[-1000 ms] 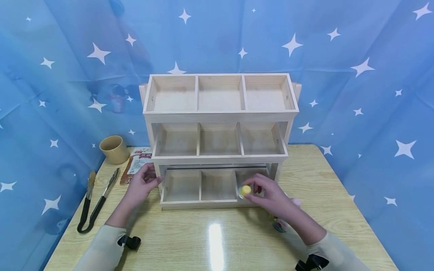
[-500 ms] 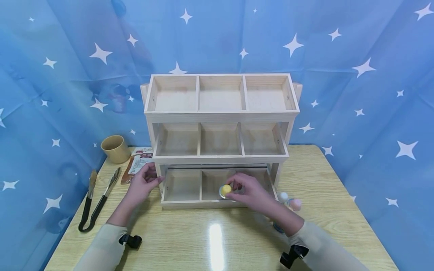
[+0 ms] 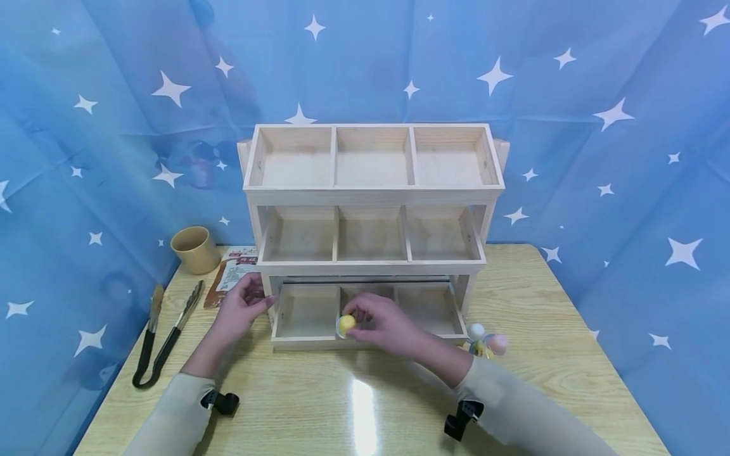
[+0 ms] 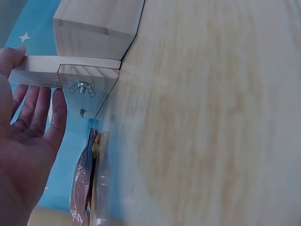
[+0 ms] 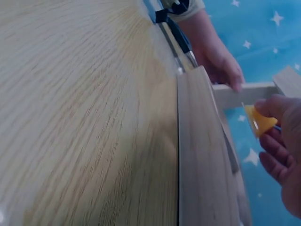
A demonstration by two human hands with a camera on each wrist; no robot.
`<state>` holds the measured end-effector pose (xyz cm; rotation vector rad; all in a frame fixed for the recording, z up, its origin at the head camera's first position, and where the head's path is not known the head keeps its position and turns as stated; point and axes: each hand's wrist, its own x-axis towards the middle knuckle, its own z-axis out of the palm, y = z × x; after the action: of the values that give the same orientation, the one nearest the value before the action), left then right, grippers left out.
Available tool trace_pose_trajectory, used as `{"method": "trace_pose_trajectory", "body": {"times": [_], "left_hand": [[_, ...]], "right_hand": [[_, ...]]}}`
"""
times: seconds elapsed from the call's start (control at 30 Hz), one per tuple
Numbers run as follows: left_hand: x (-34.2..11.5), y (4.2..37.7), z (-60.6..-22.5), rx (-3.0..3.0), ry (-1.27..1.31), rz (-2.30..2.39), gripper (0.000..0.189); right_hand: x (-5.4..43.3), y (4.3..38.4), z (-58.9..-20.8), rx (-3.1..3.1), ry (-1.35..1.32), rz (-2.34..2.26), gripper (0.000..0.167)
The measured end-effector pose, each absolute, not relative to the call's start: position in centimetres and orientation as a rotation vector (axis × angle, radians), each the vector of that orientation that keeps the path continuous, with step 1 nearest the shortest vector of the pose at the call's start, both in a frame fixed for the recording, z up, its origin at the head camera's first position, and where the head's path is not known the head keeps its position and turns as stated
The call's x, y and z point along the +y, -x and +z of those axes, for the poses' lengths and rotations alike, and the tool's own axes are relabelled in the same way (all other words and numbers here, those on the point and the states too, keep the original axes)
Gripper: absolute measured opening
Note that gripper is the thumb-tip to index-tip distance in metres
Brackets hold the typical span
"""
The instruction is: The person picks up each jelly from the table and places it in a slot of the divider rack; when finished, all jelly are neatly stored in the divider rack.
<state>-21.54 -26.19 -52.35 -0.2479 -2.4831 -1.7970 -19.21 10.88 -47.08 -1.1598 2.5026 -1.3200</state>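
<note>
A three-tier wooden rack (image 3: 373, 198) with divided trays stands mid-table in the head view. My left hand (image 3: 245, 304) holds its left upright; in the left wrist view the thumb and fingers (image 4: 33, 110) lie on opposite sides of the board. My right hand (image 3: 379, 323) pinches a small thing with a yellow knob and a clear round rim (image 3: 346, 324). It is over the front of the bottom tray (image 3: 319, 345), by the divider between left and middle compartments. In the right wrist view the yellow part (image 5: 263, 123) sits between thumb and fingers.
Small white, pink and yellow-green knobbed things (image 3: 496, 344) stand right of the rack. At the left are black-handled tongs (image 3: 165, 351), a tan cup (image 3: 196, 250) and a brown-and-white packet (image 3: 228, 272). A blue starry curtain (image 3: 599, 158) hangs behind the table (image 3: 570, 380).
My right hand has carried the yellow-knobbed thing leftward along the bottom tray, from the right compartment to the left divider. The knobbed things at right came into view. My left hand stayed put.
</note>
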Motion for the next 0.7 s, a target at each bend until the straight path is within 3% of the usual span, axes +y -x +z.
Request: {"method": "trace_pose_trajectory", "body": {"times": [0.7], "left_hand": [[-26.3,21.9,-52.7,-2.474,0.252,-1.781,0.046]], "right_hand": [[3.6,21.2,-47.9,2.353,1.049,-1.377,0.029]]}}
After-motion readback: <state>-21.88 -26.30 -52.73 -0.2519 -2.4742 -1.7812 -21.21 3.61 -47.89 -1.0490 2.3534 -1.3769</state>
